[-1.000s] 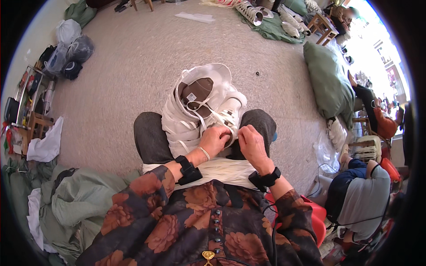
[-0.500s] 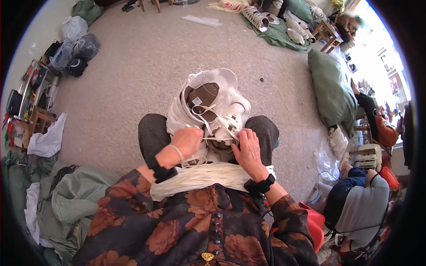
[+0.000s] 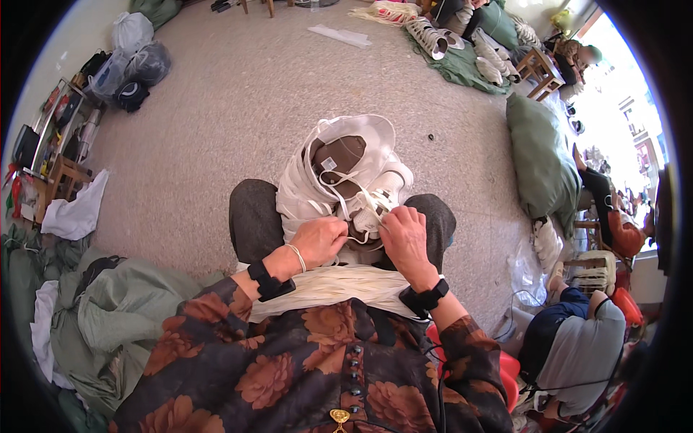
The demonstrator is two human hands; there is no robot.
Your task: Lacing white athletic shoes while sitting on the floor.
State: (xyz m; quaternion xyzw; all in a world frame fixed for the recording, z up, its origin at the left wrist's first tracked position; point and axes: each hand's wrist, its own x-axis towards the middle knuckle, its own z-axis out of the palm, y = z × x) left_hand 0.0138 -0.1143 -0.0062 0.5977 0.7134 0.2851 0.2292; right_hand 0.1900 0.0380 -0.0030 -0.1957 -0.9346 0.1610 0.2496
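White shoes [image 3: 393, 180] with laces sit between my knees, nested in a stack. The open collar of the farthest one shows a brown inside with a small white tag. My left hand [image 3: 320, 242] is closed in a pinch on a white shoelace [image 3: 356, 239], left of the nearest shoe opening. At that opening's right side my right hand [image 3: 404, 234] pinches the lace too, its fingertips close to the eyelets. Across my lap lies a thick bundle of cream laces [image 3: 346, 280]. The lace ends inside my fingers are hidden.
Green sacks [image 3: 130, 310] spread at the left, and a stuffed green sack [image 3: 541, 151] stands right. Beyond it a person in grey [image 3: 585, 346] bends forward. More shoes [image 3: 427, 37] lie on green cloth at the far right. Bags [image 3: 137, 65] and a shelf [image 3: 61, 123] line the left wall.
My left hand has moved right, closer to my right hand. The lace stretched taut between them now hangs slack in a curve. The whole view has shifted slightly.
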